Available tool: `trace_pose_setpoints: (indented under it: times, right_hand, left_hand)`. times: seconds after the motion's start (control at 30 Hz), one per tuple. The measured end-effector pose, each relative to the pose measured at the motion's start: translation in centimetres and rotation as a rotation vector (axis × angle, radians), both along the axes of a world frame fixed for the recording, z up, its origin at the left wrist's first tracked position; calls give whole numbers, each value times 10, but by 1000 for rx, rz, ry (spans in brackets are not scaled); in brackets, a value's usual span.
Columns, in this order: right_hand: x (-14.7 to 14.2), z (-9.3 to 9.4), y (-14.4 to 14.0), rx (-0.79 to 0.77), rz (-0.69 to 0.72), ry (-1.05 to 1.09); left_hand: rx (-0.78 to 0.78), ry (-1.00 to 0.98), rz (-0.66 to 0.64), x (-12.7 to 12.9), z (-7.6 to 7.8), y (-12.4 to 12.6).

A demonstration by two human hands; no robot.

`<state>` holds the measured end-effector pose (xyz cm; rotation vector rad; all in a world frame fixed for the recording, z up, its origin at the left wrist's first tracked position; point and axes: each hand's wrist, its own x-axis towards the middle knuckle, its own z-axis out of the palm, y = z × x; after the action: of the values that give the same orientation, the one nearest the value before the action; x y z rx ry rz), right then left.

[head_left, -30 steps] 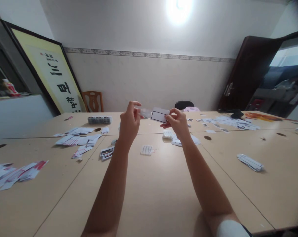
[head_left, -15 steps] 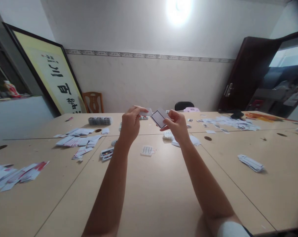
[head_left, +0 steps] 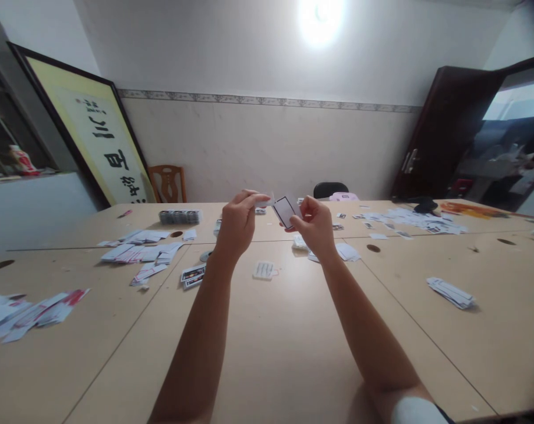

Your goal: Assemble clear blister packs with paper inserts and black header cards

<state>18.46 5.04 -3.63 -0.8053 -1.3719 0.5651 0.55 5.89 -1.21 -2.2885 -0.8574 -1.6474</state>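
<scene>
Scattered white paper cards (head_left: pixel 138 254) litter the beige wooden table (head_left: pixel 271 353). Above it, the right hand (head_left: pixel 316 227) pinches a small dark-bordered white card (head_left: pixel 287 211); the left hand (head_left: pixel 237 222) pinches a clear plastic sleeve (head_left: pixel 266 202) beside it.

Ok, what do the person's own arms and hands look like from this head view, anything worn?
Both forearms are bare, with no gloves, rings, watch or bracelet visible on the left hand or right hand. Only a short white sleeve edge shows at the right upper arm; the left arm's sleeve is out of frame.

Two hands (head_left: pixel 238 221), one card (head_left: pixel 287 210), two chairs (head_left: pixel 167 183), one framed scroll (head_left: pixel 88 129)
</scene>
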Motion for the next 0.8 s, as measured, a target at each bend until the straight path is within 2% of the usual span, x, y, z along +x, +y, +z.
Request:
trace_pose_setpoints:
  times: [0.07,0.2,0.27,0.5,0.67,0.8]
  right_hand:
    - [-1,1,-3,-37,45,2]
    - [0,5,-9,-140,284,-25]
    - [1,6,-9,-144,340,-42]
    - [2,1,1,-56,144,-39]
    - [-1,1,-2,-39,93,-43]
    - [-4,1,-6,36,-98,-117]
  left_hand:
    - [5,19,-23,0,0,0]
    - [13,40,-28,-1,-2,1]
    - [23,39,-50,-1,-2,1]
    - [-38,-8,-221,0,0,-3]
    - [-72,-45,-224,0,0,-3]
    - [-79,-46,-223,0,0,-3]
